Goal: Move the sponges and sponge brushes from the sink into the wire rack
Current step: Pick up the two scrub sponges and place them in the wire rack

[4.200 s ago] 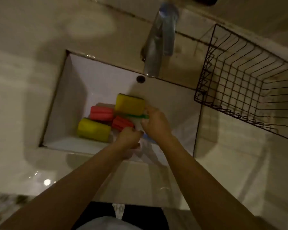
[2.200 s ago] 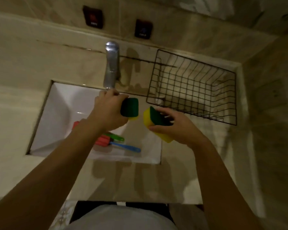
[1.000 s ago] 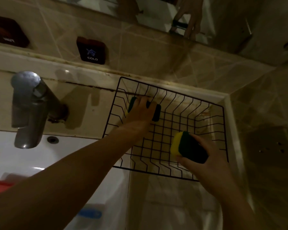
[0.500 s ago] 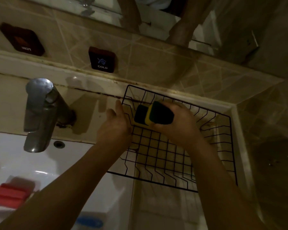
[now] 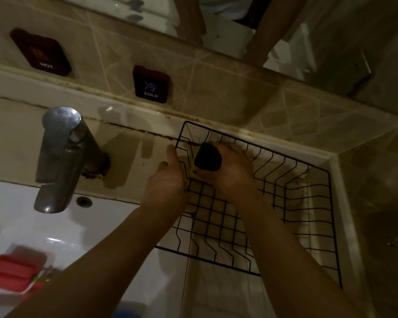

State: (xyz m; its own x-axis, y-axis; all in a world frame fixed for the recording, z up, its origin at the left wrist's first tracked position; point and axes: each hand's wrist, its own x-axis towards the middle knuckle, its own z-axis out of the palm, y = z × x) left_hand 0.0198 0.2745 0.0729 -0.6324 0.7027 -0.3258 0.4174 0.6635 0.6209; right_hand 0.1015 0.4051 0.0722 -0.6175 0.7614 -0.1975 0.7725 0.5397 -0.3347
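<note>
A black wire rack (image 5: 331, 226) stands on the counter to the right of the white sink (image 5: 106, 228). My right hand (image 5: 234, 177) grips a yellow sponge with a dark green pad (image 5: 207, 159) and holds it upright in the rack's far left corner. Just to the left, my left hand (image 5: 167, 182) sits at the rack's left side with its fingers apart, holding nothing. It hides whatever lies beside that sponge. Red sponge brushes (image 5: 9, 270) lie in the sink at the lower left. A green handle (image 5: 40, 277) shows beside them, and a blue piece (image 5: 129, 314) at the bottom edge.
A steel faucet (image 5: 60, 161) overhangs the sink's back edge. HOT (image 5: 40, 52) and COLD (image 5: 151, 84) plates are set in the tiled wall, with a mirror above. A tiled side wall closes in the counter right of the rack.
Both hands carried sponges from the sink to the rack. My left hand let its sponge go in the far left corner. My right hand has pressed its sponge lower into that corner.
</note>
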